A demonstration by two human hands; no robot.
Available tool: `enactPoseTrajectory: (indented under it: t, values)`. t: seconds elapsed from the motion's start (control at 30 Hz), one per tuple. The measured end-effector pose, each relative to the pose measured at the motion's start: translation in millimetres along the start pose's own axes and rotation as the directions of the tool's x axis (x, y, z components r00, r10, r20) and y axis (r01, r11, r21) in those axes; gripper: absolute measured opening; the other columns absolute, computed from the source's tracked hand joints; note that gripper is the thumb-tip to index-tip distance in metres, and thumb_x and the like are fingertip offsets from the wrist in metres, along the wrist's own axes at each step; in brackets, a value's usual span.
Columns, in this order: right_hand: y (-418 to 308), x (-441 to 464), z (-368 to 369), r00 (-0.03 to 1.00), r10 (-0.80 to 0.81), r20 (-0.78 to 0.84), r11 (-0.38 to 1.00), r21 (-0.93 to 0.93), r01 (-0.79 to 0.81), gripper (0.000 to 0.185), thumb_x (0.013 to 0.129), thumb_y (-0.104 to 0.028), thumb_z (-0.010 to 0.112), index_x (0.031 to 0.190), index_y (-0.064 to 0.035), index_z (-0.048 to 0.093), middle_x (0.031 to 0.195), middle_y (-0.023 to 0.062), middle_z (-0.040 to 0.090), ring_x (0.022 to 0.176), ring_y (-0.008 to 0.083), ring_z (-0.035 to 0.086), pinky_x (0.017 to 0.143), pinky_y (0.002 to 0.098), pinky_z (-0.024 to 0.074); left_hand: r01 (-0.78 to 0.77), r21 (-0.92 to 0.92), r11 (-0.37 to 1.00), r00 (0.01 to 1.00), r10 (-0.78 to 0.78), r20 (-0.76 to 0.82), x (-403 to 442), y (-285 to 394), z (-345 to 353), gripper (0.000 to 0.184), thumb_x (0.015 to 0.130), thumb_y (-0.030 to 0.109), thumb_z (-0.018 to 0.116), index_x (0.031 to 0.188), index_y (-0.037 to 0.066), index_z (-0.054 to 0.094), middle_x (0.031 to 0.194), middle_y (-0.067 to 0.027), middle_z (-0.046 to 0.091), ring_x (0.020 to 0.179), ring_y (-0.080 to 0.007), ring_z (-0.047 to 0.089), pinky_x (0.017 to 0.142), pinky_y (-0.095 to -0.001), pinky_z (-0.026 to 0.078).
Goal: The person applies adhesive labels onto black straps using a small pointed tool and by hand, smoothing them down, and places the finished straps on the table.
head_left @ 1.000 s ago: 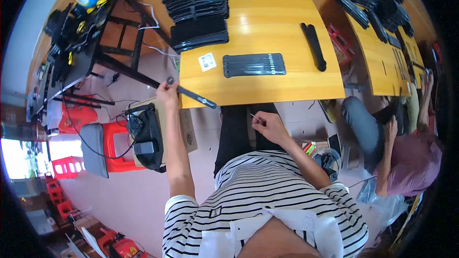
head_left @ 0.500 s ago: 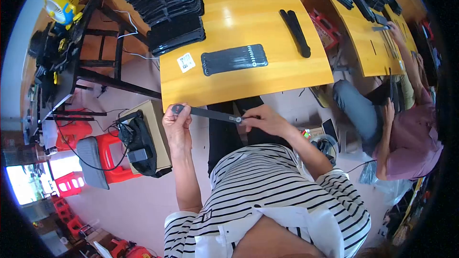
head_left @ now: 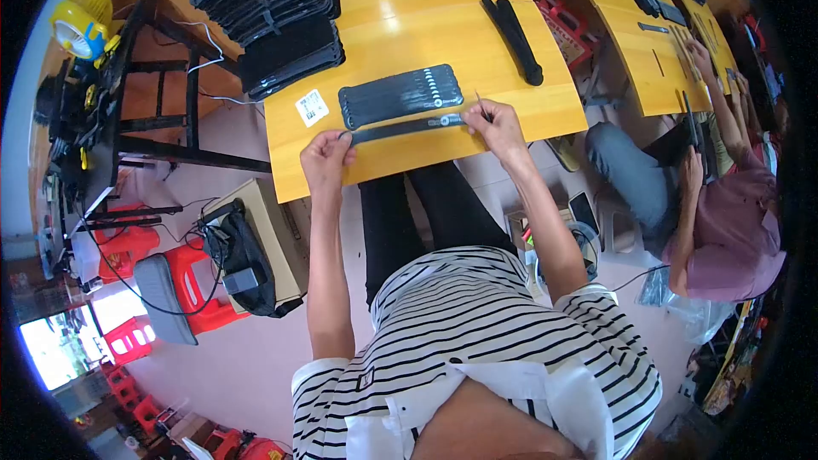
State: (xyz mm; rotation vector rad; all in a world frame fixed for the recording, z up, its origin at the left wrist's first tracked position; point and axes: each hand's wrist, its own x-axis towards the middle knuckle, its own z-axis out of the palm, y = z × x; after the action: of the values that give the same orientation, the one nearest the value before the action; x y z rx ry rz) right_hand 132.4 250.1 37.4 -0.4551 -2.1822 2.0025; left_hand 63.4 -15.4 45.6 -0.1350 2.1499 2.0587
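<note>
Between my two hands stretches a flat black strap (head_left: 400, 129) with a round white logo and lettering near its right end. My left hand (head_left: 327, 156) pinches the left end, and my right hand (head_left: 497, 129) grips the right end. From my right fingers a thin dark pointed object (head_left: 480, 103) sticks up, too small to name. The strap is at the table's front edge, just in front of a row of overlapping black straps (head_left: 396, 95) whose logos line up on the right. A white label with a printed code (head_left: 312, 108) lies left of that row.
A tall stack of bundled black straps (head_left: 268, 0) stands at the table's back left. Two dark straps (head_left: 514, 43) lie crossed on the right of the yellow table (head_left: 417, 13). To the right a co-worker (head_left: 733, 230) sits at another table (head_left: 635, 64) bearing black bundles.
Both hands have moved forward with the strap, from above my lap to the table's front edge beside the row of straps. The view has shifted slightly.
</note>
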Motion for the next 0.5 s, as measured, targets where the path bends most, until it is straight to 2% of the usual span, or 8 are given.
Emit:
enactPoseTrajectory:
  t: [0.03,0.1,0.13,0.2,0.33,0.5]
  values:
    - [5.4,7.2,1.4,1.0,0.005,-0.002,1.0,0.0,-0.005,0.016,0.08,-0.016,0.063,0.069,-0.0051,0.059,0.055,-0.0028,0.052,0.046,0.0024,0.039,0.042,0.0206,0.0285,0.005,0.001,1.0,1.0,-0.005,0.003,7.3,-3.4,1.6,0.006,0.081,0.005,0.062,0.084,0.0,0.061,0.065,-0.003,0.06,0.051,-0.0077,0.055,0.048,-0.0182,0.044]
    - [10.0,18.3,4.8,0.997,0.009,-0.083,0.971,-0.237,-0.029,0.02,0.075,-0.017,0.065,0.065,-0.0004,0.058,0.055,0.0047,0.055,0.052,0.0105,0.049,0.049,0.0278,0.0379,-0.041,0.092,0.995,0.998,0.044,-0.035,19.8,-9.8,4.7,0.007,0.078,0.005,0.065,0.08,-0.001,0.062,0.059,0.0002,0.054,0.047,-0.0051,0.047,0.044,-0.0181,0.037]
    - [9.5,20.6,6.3,0.996,0.013,-0.083,0.971,-0.237,-0.032,0.02,0.075,-0.017,0.065,0.065,-0.0004,0.058,0.055,0.0047,0.055,0.052,0.0105,0.049,0.049,0.0278,0.0379,-0.037,0.093,0.995,0.999,0.041,-0.034,25.9,-16.4,4.9,0.007,0.078,0.005,0.065,0.08,-0.001,0.062,0.059,0.0002,0.054,0.047,-0.0051,0.047,0.044,-0.0181,0.037]
    - [5.9,23.9,8.9,0.988,-0.018,-0.155,0.917,-0.396,-0.045,0.024,0.072,-0.021,0.067,0.063,-0.0006,0.057,0.054,0.0092,0.055,0.05,0.0175,0.052,0.051,0.0328,0.0401,-0.067,0.169,0.983,0.994,0.08,-0.069,33.9,-26.0,5.2,0.008,0.076,0.005,0.066,0.077,-0.001,0.061,0.057,0.0009,0.053,0.046,-0.0051,0.045,0.044,-0.019,0.035]
    - [3.5,26.8,10.7,0.983,-0.021,-0.184,0.891,-0.45,-0.065,0.024,0.072,-0.022,0.067,0.063,-0.0017,0.058,0.055,0.0111,0.056,0.051,0.0226,0.054,0.053,0.0353,0.0414,-0.051,0.133,0.99,0.997,0.058,-0.053,38.0,-34.5,6.7,0.009,0.074,0.006,0.067,0.075,-0.001,0.061,0.057,0.0008,0.053,0.047,-0.0052,0.045,0.044,-0.0194,0.035]
    - [3.9,30.5,11.0,0.981,0.003,-0.196,0.872,-0.479,-0.098,0.023,0.072,-0.022,0.067,0.063,-0.0028,0.058,0.055,0.0111,0.057,0.053,0.0241,0.056,0.054,0.0356,0.0425,-0.067,0.238,0.969,0.991,0.092,-0.094,44.2,-38.5,7.6,0.012,0.072,0.008,0.069,0.074,-0.001,0.061,0.058,-0.0003,0.055,0.051,-0.0073,0.048,0.048,-0.0207,0.039]
